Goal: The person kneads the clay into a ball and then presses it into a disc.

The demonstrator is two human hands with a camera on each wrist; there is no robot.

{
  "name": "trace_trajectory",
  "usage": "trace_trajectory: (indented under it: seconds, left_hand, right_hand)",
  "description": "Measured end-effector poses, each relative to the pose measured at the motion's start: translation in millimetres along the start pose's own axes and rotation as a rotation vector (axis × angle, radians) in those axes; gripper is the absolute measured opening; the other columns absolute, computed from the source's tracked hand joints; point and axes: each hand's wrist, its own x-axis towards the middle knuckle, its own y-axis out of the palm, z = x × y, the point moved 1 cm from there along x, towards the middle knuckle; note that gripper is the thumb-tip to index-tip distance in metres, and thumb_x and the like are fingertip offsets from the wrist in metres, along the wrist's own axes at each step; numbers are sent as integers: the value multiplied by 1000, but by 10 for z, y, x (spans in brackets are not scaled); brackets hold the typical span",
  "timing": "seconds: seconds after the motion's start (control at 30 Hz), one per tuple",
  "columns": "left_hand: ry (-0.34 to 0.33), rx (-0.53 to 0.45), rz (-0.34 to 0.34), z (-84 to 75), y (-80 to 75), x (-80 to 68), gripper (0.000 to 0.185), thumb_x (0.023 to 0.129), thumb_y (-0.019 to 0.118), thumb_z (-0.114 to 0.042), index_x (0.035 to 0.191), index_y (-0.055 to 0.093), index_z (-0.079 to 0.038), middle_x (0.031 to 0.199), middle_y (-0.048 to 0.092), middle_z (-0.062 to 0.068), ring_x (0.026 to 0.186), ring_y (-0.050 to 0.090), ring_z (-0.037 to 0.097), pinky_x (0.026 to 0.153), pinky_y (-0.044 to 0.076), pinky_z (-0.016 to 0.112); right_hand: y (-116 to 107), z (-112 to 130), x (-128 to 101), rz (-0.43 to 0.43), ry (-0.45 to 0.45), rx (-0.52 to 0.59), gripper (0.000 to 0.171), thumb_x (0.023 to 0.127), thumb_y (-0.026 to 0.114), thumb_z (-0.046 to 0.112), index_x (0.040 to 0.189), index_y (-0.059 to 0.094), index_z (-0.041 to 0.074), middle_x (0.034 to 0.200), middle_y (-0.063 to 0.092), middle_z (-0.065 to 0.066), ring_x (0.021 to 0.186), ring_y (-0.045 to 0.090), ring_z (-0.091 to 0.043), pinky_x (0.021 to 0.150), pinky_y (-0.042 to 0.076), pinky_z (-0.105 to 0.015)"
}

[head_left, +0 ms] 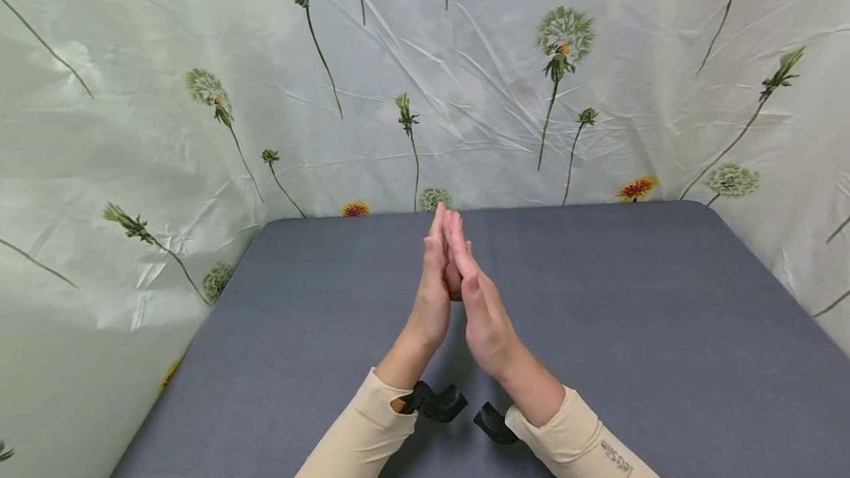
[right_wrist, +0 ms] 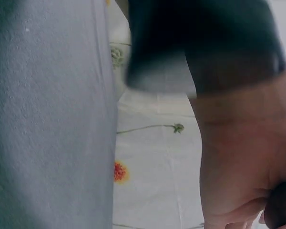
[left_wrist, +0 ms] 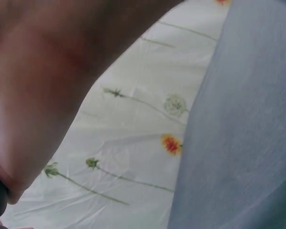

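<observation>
Head view showed the left hand and right hand pressed palm to palm, fingers straight, at frame centre above the surface, holding nothing.

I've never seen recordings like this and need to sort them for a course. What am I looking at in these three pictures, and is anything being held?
There is no machine here: a person in cream sleeves works with bare hands. The wide picture comes from a camera on the head, looking down at a grey table ringed by a flower-printed cloth. The left hand and right hand are pressed palm to palm, fingers straight, above the table. Something small and brownish shows between the palms; what it is cannot be told. The black pieces at the wrists appear to be the wrist cameras. Their two blurred close-ups show mostly skin, grey table and cloth. Nothing else shows on the table.
</observation>
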Motion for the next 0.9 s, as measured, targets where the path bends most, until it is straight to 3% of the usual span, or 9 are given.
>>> trace_trajectory:
  seconds: [0.23,0.4,0.5,0.67,0.77,0.9]
  left_hand:
    - [12,19,87,39,178,-54,101,103,13,-84,173,-8,-15,183,-3,-3,169,16,28,136,11,54]
    - [55,154,112,33,326,-131,84,112,5,-67,173,-9,-12,183,-6,1,170,0,23,136,4,57]
    - [92,229,89,6,370,-164,77,114,3,-61,174,-6,-13,183,-4,4,169,-1,24,135,4,59]
    - [84,158,27,-67,314,-142,91,107,8,-78,174,-4,-19,183,-2,0,169,0,20,135,6,59]
    - [84,91,-11,-113,227,-104,100,102,13,-86,174,-5,-20,183,-1,0,169,0,19,135,9,57]
    - [99,74,-70,-160,68,-44,107,98,16,-90,174,-7,-19,183,3,3,170,2,22,135,11,58]
  right_hand:
    - [-194,-7,51,-51,36,-7,87,113,10,65,171,4,1,182,6,-15,169,1,-25,132,4,-16]
    - [-348,-45,73,-80,119,88,97,107,15,78,173,-2,9,183,4,-8,170,2,-28,128,14,-12]
    - [-385,-77,74,-74,158,127,99,105,15,79,173,-4,9,183,2,-8,170,1,-28,127,18,-11]
    - [-302,-136,69,-23,162,111,95,108,9,74,171,-4,4,182,0,-12,169,-2,-30,127,13,-10]
    - [-202,-147,49,4,158,84,89,111,6,68,171,-1,3,182,1,-11,169,-1,-28,128,11,-10]
    - [-58,-131,5,52,139,60,79,115,6,58,172,2,3,182,0,-9,169,-3,-28,129,7,-12]
